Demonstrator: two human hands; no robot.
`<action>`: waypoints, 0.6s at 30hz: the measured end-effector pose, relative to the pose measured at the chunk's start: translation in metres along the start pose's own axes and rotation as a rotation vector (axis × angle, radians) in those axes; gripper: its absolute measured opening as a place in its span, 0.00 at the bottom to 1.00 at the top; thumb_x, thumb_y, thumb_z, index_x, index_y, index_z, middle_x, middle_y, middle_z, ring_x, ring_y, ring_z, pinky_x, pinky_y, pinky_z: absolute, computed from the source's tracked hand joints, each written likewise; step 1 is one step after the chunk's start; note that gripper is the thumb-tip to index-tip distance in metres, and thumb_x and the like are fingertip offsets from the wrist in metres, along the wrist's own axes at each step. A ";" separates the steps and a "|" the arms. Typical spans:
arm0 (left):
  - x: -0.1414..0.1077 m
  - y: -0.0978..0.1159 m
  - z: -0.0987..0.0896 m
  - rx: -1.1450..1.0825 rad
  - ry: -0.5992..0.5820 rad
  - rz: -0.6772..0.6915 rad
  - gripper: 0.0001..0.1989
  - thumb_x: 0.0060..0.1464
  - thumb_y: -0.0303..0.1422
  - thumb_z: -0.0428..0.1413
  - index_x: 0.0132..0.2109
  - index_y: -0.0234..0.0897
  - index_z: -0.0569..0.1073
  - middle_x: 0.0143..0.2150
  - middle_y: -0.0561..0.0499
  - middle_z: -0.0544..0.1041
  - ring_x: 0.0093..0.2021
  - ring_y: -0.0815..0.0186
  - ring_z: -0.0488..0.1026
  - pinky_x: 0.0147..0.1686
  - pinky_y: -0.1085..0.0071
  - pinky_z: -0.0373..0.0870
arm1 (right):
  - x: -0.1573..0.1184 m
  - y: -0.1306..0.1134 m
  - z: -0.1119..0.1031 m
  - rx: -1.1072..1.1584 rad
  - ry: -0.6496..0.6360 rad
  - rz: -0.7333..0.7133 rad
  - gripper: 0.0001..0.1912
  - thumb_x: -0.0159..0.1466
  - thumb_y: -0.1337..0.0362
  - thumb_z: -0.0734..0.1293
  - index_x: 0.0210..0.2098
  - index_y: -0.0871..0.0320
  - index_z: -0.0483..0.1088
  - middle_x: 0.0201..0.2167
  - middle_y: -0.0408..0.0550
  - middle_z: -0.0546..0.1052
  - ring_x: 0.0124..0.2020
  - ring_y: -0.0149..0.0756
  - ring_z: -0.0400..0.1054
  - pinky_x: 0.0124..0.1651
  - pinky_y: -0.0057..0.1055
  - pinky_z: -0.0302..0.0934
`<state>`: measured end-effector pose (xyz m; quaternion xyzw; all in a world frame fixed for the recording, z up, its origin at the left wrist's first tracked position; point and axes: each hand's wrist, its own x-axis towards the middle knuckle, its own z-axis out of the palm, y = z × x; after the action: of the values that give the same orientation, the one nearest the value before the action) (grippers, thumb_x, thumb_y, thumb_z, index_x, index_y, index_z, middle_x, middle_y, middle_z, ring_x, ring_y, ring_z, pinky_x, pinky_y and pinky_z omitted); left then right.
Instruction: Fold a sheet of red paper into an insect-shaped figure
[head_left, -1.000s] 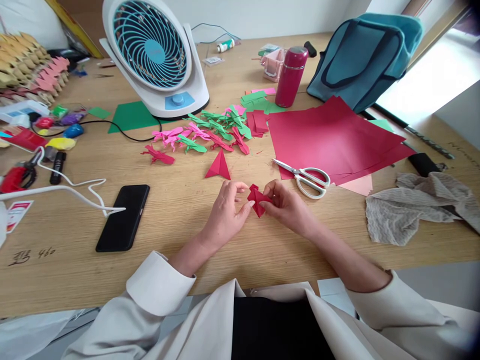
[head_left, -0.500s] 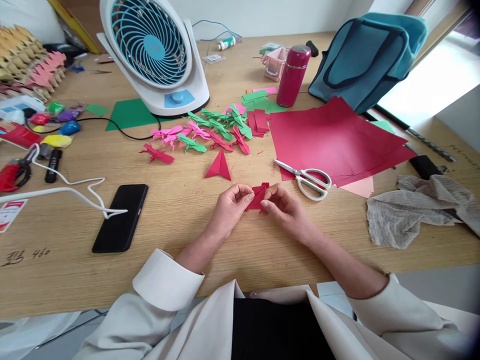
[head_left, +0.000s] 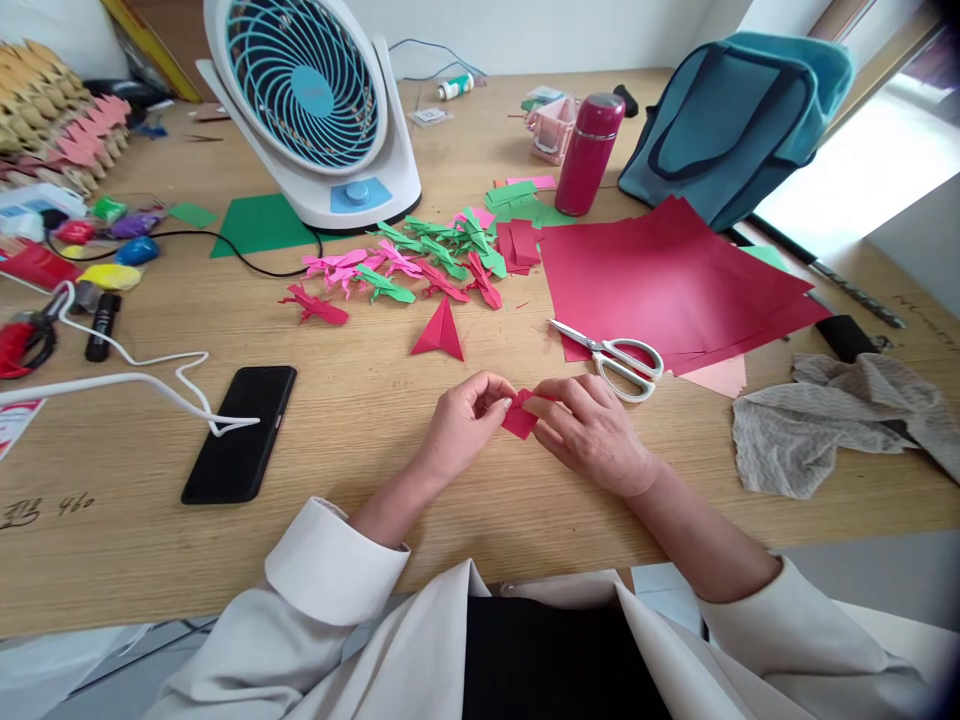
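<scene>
The left hand had its fingers clamped on a small folded red paper over the table; the right hand touched its right side, grip hidden from me. Beyond lay a red paper triangle, white-handled scissors and green, pink and red paper figures.

The whole scene is taken in by one camera, worn on the person's head and pointed forward and steeply down over the table. The left hand and right hand are seen from above and behind, near the middle of the view. At the near side the pale jacket is cut by the lower border, while at the far side the wall is reached; the fan, far left, is cropped at the top.
</scene>
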<state>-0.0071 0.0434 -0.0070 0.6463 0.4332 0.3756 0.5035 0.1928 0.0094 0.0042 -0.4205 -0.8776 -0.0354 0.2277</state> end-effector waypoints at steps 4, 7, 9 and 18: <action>-0.003 0.002 0.003 0.129 0.021 0.038 0.04 0.56 0.27 0.55 0.38 0.36 0.74 0.32 0.53 0.75 0.31 0.70 0.71 0.32 0.75 0.67 | 0.001 -0.001 -0.002 -0.042 -0.007 -0.017 0.13 0.69 0.69 0.60 0.50 0.56 0.70 0.43 0.54 0.75 0.39 0.43 0.63 0.42 0.41 0.57; -0.004 0.004 0.004 0.257 0.051 0.112 0.05 0.56 0.24 0.54 0.35 0.36 0.74 0.32 0.53 0.75 0.30 0.71 0.70 0.31 0.76 0.66 | 0.004 -0.001 -0.004 -0.007 -0.034 -0.026 0.11 0.69 0.69 0.60 0.45 0.55 0.73 0.41 0.52 0.76 0.38 0.42 0.62 0.39 0.40 0.54; -0.005 0.004 0.005 0.347 0.044 0.174 0.06 0.56 0.23 0.53 0.35 0.36 0.74 0.33 0.52 0.75 0.31 0.71 0.70 0.31 0.75 0.66 | 0.006 -0.002 -0.004 0.005 -0.063 -0.030 0.10 0.69 0.69 0.60 0.42 0.55 0.73 0.40 0.51 0.76 0.37 0.41 0.62 0.38 0.40 0.53; -0.020 0.006 -0.008 0.714 -0.130 0.437 0.09 0.62 0.23 0.50 0.40 0.36 0.75 0.39 0.48 0.77 0.43 0.62 0.70 0.46 0.63 0.69 | -0.002 -0.005 -0.002 0.008 -0.177 -0.080 0.12 0.71 0.63 0.60 0.47 0.59 0.73 0.39 0.53 0.75 0.39 0.41 0.65 0.39 0.39 0.53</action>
<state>-0.0204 0.0265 -0.0007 0.8791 0.3563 0.2582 0.1831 0.1910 0.0039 0.0058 -0.3854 -0.9105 -0.0037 0.1495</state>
